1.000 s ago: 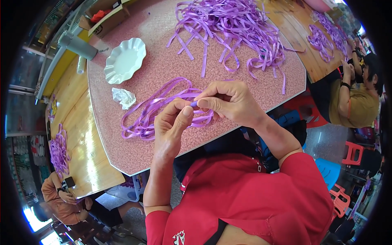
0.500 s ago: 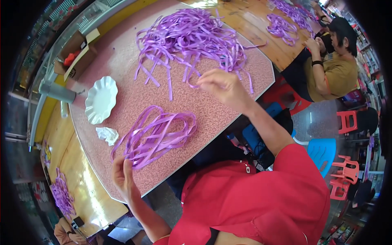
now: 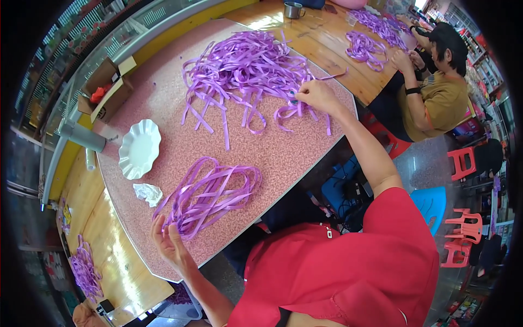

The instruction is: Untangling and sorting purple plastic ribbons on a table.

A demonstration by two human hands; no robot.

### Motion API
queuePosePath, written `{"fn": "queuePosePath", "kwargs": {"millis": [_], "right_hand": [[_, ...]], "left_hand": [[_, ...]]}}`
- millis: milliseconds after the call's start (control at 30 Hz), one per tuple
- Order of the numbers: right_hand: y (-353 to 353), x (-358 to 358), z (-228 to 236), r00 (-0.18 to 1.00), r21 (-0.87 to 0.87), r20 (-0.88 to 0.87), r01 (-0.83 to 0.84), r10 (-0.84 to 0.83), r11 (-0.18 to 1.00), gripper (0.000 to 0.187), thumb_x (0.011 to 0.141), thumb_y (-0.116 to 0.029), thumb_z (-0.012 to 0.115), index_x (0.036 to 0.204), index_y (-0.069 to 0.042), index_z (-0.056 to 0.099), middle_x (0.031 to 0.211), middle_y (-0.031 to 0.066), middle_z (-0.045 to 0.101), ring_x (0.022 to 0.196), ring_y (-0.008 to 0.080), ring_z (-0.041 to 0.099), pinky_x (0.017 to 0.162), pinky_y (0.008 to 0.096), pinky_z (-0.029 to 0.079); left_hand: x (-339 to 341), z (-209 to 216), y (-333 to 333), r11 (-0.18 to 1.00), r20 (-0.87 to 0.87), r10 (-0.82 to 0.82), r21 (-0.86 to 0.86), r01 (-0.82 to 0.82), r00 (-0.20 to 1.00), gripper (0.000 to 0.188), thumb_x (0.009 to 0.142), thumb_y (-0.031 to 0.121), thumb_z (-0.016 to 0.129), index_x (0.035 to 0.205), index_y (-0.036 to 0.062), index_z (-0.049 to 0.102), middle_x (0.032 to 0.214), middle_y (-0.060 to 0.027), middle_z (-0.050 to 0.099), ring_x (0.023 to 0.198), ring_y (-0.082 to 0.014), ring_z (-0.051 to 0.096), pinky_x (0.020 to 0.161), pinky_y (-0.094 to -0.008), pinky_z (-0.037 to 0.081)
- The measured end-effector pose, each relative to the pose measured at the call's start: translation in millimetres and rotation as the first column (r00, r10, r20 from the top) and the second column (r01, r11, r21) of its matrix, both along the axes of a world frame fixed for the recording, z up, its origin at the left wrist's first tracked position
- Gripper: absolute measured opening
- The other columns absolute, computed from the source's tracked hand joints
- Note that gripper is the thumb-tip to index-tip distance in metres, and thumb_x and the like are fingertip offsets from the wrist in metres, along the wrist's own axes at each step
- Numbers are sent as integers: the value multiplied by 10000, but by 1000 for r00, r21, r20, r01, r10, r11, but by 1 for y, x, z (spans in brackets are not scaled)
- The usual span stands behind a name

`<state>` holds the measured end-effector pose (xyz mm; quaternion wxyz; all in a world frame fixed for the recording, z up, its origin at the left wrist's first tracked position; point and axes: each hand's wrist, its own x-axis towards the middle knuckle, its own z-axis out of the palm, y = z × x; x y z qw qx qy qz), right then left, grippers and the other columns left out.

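A looped bundle of flat purple ribbon lies on the pink speckled table. At its near left end, my left hand has the ribbon loops between thumb and fingers. Farther off is a big tangled heap of purple ribbon, with several loose ends trailing toward me. My right hand reaches to the heap's right edge, its fingertips pinched on a ribbon there. A small dark green spot shows at those fingertips; what it is I cannot make out. A loop of ribbon hangs below them.
Left of the bundle are a white scalloped dish and a crumpled white wrapper. A grey cylinder and an open cardboard box stand at the left edge. A co-worker handles ribbon at the wooden table, far right.
My right hand has moved right along the heap's edge, and a different ribbon loop now hangs by it. My left hand stays at the bundle, its fingers slightly more spread. The view has shifted a little.
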<state>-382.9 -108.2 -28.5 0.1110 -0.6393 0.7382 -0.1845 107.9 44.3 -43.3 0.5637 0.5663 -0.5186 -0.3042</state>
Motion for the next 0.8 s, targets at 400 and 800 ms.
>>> {"fn": "queuePosePath", "kwargs": {"millis": [400, 800], "right_hand": [[-32, -59, 142, 196, -571, 816, 128, 544, 811, 188, 926, -188, 647, 1048, -49, 678, 1010, 52, 681, 929, 160, 642, 818, 340, 537], [26, 47, 247, 566, -787, 311, -296, 763, 541, 150, 962, -150, 569, 885, -23, 598, 789, 18, 567, 674, 102, 528, 620, 263, 484]], "left_hand": [[-41, 9, -17, 977, 1, -211, -10, 211, 978, 282, 971, 116, 592, 1233, 11, 575, 1329, -107, 458, 1227, -214, 491, 1021, -365, 430], [-94, 28, -27, 913, -35, -406, -57, 404, 913, 204, 958, 93, 607, 1143, 8, 619, 1267, -116, 530, 1189, -216, 521, 1016, -341, 420]]}}
